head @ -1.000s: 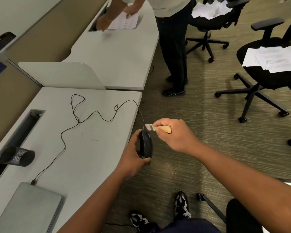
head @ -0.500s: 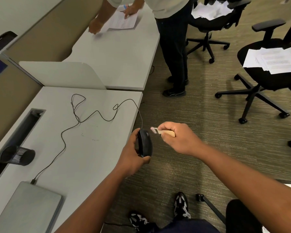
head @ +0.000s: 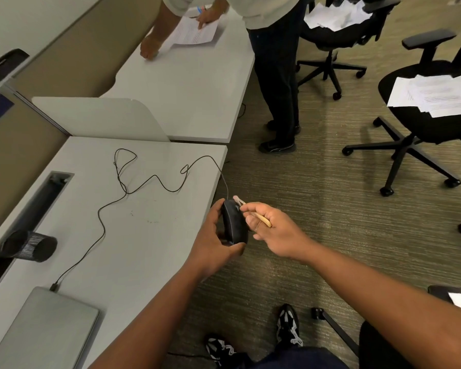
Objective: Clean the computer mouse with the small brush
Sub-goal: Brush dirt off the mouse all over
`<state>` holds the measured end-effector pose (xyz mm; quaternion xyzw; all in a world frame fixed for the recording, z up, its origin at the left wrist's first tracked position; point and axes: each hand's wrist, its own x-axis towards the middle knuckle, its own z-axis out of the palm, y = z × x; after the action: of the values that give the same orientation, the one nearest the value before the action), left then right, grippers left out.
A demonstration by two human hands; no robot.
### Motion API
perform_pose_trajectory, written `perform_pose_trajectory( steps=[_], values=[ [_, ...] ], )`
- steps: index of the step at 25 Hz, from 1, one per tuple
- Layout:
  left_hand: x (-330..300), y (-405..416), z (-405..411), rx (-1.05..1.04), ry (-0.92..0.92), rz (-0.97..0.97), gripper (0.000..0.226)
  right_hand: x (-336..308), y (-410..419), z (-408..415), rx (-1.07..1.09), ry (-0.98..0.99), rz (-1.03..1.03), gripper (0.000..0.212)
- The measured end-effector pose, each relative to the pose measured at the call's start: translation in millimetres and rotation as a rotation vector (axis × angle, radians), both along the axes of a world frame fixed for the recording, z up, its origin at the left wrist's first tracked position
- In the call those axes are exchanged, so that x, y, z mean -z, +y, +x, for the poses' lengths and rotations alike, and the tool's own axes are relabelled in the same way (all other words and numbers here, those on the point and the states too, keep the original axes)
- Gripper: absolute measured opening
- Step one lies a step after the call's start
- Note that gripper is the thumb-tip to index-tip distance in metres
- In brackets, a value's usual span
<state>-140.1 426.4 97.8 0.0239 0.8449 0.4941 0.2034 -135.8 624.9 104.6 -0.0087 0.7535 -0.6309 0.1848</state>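
Mouse [head: 233, 222], black and corded, sits in the air just off the near right corner of the surface [head: 149, 235], turned on its side so its long axis runs away from the person, cable end farthest. Its cable [head: 123, 187] trails back over the surface in loose loops to a closed laptop [head: 43, 331] at the near edge. The left hand [head: 213, 243] grips the mouse from the left and below, fingers curled round its body and thumb under the near end. The right hand [head: 272, 230] comes in from the right and pinches the small brush [head: 253, 214] by its wooden handle, forefinger stretched along it. The brush lies almost along the mouse's own length, pale bristles at the far end, touching or just beside the top right edge near where the cable enters; the picture does not settle actual contact. So the brushing hand is the nearer one to the uncleaned flank, and the judgement is that the coming stroke should run along that long axis, with the left hand turning the mouse to present fresh sides.
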Motion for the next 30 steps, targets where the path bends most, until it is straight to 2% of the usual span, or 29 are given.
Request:
perform_pose_trajectory(
  steps=[6, 10, 19, 24, 30],
  values=[
    [-2, -1, -1, 0.066, -0.06, 0.04, 0.126, 2, 2, 0, 0.062, -0.09, -0.125, 0.02],
    [0, -1, -3, 0.072, -0.043, 0.044, 0.125, 2, 3, -2, 0.103, -0.158, -0.269, 0.022],
    [7, -4, -10, 0.081, -0.033, 0.014, 0.13, -2, 6, -3, 0.09, -0.228, -0.355, 0.025],
    [7, -3, -9, 0.101, -0.06, 0.043, 0.126, 3, 6, -2, 0.087, -0.224, -0.32, 0.027],
    [8, -7, -7, 0.098, -0.051, 0.038, 0.127, -8, 21, -11, 0.091, -0.021, -0.054, 0.037]
  ],
)
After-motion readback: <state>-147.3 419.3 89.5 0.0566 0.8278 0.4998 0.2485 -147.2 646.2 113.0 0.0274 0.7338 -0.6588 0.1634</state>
